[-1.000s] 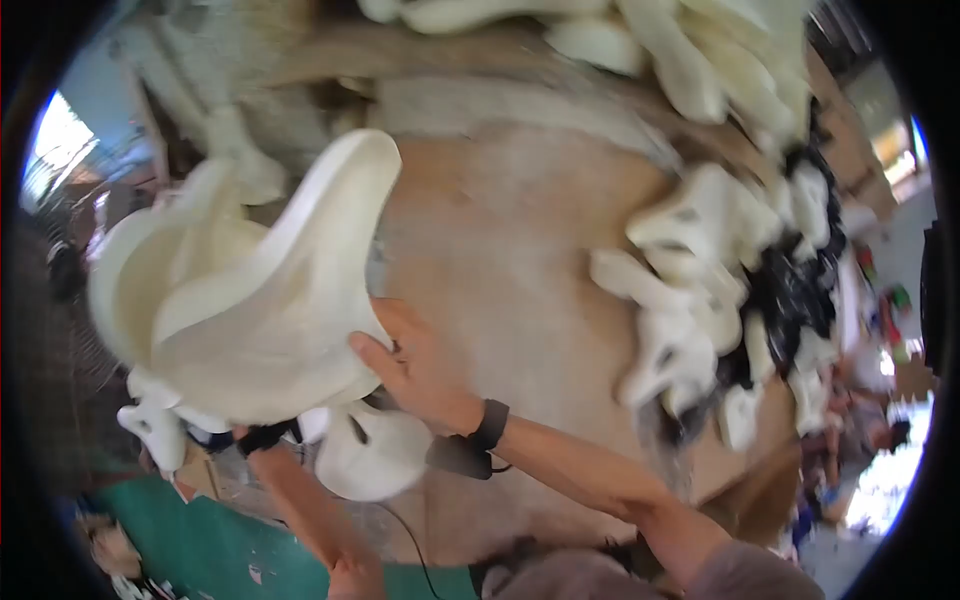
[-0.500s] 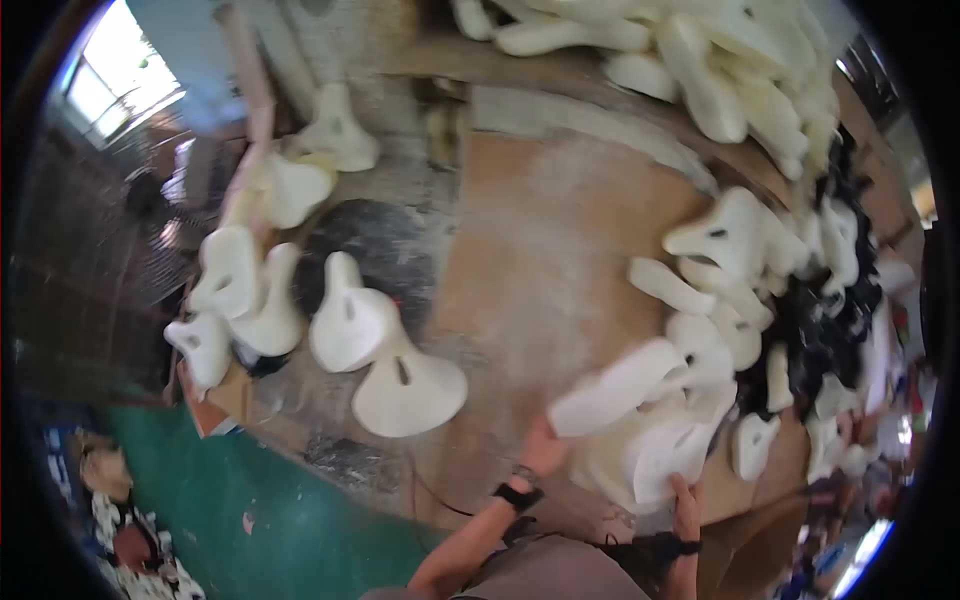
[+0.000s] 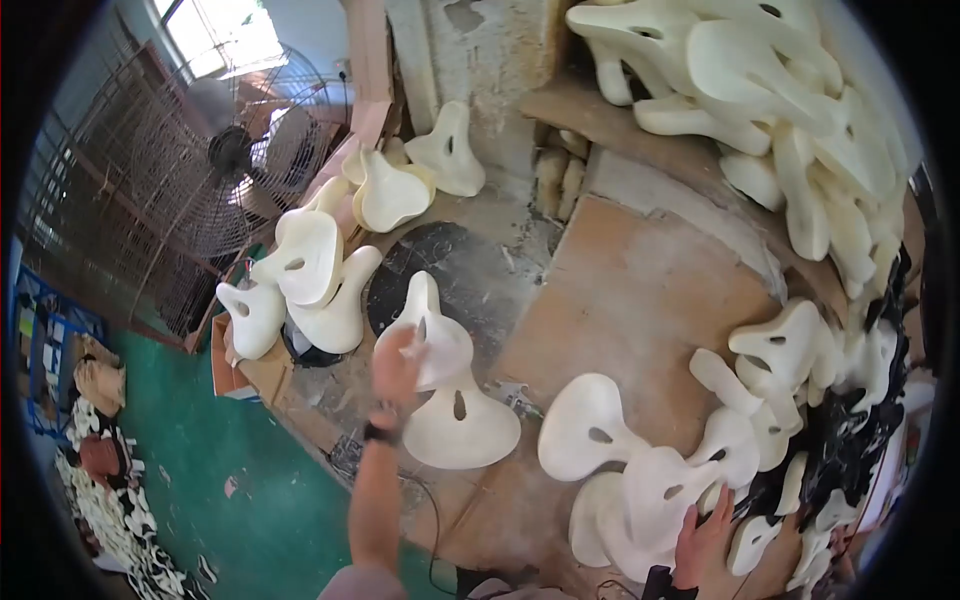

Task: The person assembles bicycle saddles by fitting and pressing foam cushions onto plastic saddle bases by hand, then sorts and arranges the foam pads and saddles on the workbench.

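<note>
Over the upper of two white saddle-shaped pieces (image 3: 450, 352), left of centre, is my left hand (image 3: 397, 372). Motion blurs its fingers, so a grip cannot be made out. The lower piece (image 3: 460, 435), with a dark slot, lies just below and partly under the upper one. At the lower right, my right hand (image 3: 705, 532) has its fingers spread at the edge of a cluster of overlapping white pieces (image 3: 665, 495). Another white piece with an oval hole (image 3: 585, 425) forms the left side of that cluster.
More saddle-shaped pieces (image 3: 310, 255) lie along the table's left edge, near a large caged fan (image 3: 230, 150). A big pile (image 3: 760, 80) fills the raised shelf (image 3: 600, 115) at the upper right. Black plastic (image 3: 850, 430) lies at the right, and a cable (image 3: 435, 520) runs down the front.
My left hand has moved left, away from the right-hand cluster. My right hand stays beside that cluster, its fingers now spread. The pieces brought there now rest on the table. The view has shifted left.
</note>
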{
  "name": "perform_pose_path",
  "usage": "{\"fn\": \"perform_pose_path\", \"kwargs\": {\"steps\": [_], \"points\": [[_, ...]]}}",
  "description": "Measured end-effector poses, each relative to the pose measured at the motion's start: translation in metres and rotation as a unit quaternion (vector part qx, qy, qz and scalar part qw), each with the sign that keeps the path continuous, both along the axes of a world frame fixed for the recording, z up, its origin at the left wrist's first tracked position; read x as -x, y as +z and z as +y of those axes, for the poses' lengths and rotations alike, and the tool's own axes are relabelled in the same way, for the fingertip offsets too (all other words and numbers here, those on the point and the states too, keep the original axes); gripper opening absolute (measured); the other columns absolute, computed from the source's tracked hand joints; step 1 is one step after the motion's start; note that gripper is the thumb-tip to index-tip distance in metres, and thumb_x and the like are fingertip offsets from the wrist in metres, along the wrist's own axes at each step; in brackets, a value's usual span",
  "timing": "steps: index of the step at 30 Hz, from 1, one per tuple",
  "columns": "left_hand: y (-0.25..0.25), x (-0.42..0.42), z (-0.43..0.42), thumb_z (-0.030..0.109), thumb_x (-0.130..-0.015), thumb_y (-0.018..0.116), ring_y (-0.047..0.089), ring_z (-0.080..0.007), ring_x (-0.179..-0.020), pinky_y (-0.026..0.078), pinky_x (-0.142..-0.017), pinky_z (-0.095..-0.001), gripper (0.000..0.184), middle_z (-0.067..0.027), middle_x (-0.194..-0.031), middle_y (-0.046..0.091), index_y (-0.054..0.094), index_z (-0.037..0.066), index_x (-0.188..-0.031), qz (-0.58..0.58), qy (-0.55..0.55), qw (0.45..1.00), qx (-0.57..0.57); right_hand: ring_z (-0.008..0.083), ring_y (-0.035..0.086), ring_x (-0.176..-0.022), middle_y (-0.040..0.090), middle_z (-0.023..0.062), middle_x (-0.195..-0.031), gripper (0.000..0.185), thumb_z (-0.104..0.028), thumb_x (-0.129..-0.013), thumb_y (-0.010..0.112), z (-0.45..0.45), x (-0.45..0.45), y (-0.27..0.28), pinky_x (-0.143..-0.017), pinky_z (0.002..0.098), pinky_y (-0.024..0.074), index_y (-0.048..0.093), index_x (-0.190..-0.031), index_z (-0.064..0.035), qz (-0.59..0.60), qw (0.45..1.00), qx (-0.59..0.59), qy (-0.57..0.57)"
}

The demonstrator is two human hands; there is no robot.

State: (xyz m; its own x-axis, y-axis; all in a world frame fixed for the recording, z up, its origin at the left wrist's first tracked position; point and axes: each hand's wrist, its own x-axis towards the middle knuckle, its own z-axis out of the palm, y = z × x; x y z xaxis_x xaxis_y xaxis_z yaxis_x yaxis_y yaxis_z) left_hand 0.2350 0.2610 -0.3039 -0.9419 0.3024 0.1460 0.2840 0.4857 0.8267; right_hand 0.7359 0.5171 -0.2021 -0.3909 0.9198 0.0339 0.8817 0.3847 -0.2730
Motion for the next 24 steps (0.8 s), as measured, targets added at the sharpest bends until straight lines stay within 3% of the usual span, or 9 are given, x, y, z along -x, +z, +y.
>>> {"fn": "perform_pose_path", "kwargs": {"steps": [1, 4, 7, 9, 13, 16, 19, 23, 24], "points": [[0.000, 0.028, -0.007, 0.016, -0.085, 0.075, 0.069, -0.0273, -0.099, 0.054, -0.085, -0.0383, 0.035, -0.0166, -0.108, 0.070, 0.067, 0.003, -0.116, 0.037, 0.039, 0.999, -0.004, 0.0437, 0.041, -0.136, 0.039, 0.0285, -0.149, 0.068, -0.011, -0.089, 0.064, 0.002, 0.031, 0.023, -0.115, 0.0467, 0.0315, 0.035, -0.150, 0.0001, 0.028, 0.999, 0.001, 0.045], [-0.043, 0.085, -0.052, 0.014, -0.091, 0.069, 0.070, -0.0255, -0.095, 0.055, -0.084, -0.0355, 0.027, -0.0130, -0.100, 0.072, 0.068, 0.003, -0.116, -0.002, 0.076, 0.997, 0.014, 0.0423, 0.044, -0.133, 0.046, 0.0254, -0.144, 0.058, -0.006, -0.088, 0.064, 0.012, 0.115, 0.052, -0.113, 0.0444, 0.0347, 0.046, -0.142, 0.0015, 0.120, 0.981, 0.035, 0.151], [-0.065, 0.082, -0.082, 0.012, -0.095, 0.063, 0.065, -0.0310, -0.109, 0.052, -0.090, -0.0396, 0.026, -0.0177, -0.113, 0.068, 0.065, 0.002, -0.118, -0.017, 0.033, 0.994, 0.106, 0.0418, 0.050, -0.127, 0.051, 0.0248, -0.139, 0.052, -0.008, -0.087, 0.067, 0.010, 0.190, 0.065, -0.107, 0.0446, 0.0406, 0.053, -0.137, 0.0001, 0.146, 0.953, 0.066, 0.259], [-0.097, 0.056, -0.102, 0.011, -0.097, 0.054, 0.056, -0.0377, -0.119, 0.045, -0.100, -0.0464, 0.033, -0.0193, -0.127, 0.061, 0.059, 0.006, -0.129, 0.134, -0.048, 0.966, 0.217, 0.0394, 0.052, -0.127, 0.053, 0.0227, -0.139, 0.052, -0.010, -0.086, 0.068, 0.008, 0.231, 0.059, -0.105, 0.0427, 0.0432, 0.055, -0.135, 0.0000, 0.140, 0.937, 0.065, 0.314], [-0.133, 0.024, -0.105, 0.017, -0.102, 0.040, 0.046, -0.0423, -0.127, 0.033, -0.110, -0.0512, 0.040, -0.0201, -0.136, 0.053, 0.051, 0.005, -0.139, 0.134, 0.009, 0.985, 0.108, 0.0363, 0.059, -0.117, 0.059, 0.0215, -0.131, 0.049, -0.020, -0.088, 0.069, 0.007, 0.329, 0.054, -0.099, 0.0412, 0.0478, 0.058, -0.132, -0.0028, 0.150, 0.884, 0.111, 0.428], [-0.137, 0.029, -0.101, 0.022, -0.104, 0.037, 0.045, -0.0423, -0.126, 0.033, -0.110, -0.0502, 0.041, -0.0227, -0.135, 0.052, 0.051, 0.004, -0.137, 0.140, 0.042, 0.982, 0.121, 0.0304, 0.064, -0.104, 0.065, 0.0193, -0.122, 0.051, -0.023, -0.087, 0.069, 0.026, 0.414, 0.024, -0.089, 0.0382, 0.0522, 0.059, -0.133, -0.0026, 0.150, 0.868, 0.204, 0.427], [-0.140, 0.032, -0.106, 0.015, -0.099, 0.044, 0.047, -0.0393, -0.126, 0.035, -0.109, -0.0509, 0.040, -0.0176, -0.136, 0.053, 0.053, 0.006, -0.137, 0.145, 0.037, 0.983, 0.103, 0.0251, 0.067, -0.100, 0.069, 0.0191, -0.117, 0.053, -0.027, -0.084, 0.070, 0.035, 0.505, -0.005, -0.087, 0.0370, 0.0530, 0.062, -0.129, 0.0010, 0.151, 0.868, 0.216, 0.421], [-0.144, 0.034, -0.106, 0.012, -0.091, 0.053, 0.047, -0.0368, -0.126, 0.037, -0.107, -0.0491, 0.041, -0.0123, -0.136, 0.053, 0.057, 0.007, -0.131, 0.148, 0.040, 0.978, 0.143, 0.0354, 0.067, -0.107, 0.068, 0.0242, -0.118, 0.053, -0.030, -0.081, 0.067, 0.050, 0.605, -0.057, -0.096, 0.0427, 0.0504, 0.065, -0.123, 0.0022, 0.132, 0.875, 0.056, 0.463], [-0.142, 0.034, -0.106, 0.012, -0.091, 0.053, 0.047, -0.0368, -0.126, 0.037, -0.107, -0.0491, 0.041, -0.0123, -0.136, 0.053, 0.057, 0.007, -0.131, 0.143, 0.035, 0.980, 0.137, 0.0373, 0.064, -0.112, 0.066, 0.0253, -0.121, 0.051, -0.030, -0.081, 0.066, 0.049, 0.623, -0.063, -0.099, 0.0441, 0.0486, 0.066, -0.122, -0.0004, 0.127, 0.876, 0.066, 0.460]]}}
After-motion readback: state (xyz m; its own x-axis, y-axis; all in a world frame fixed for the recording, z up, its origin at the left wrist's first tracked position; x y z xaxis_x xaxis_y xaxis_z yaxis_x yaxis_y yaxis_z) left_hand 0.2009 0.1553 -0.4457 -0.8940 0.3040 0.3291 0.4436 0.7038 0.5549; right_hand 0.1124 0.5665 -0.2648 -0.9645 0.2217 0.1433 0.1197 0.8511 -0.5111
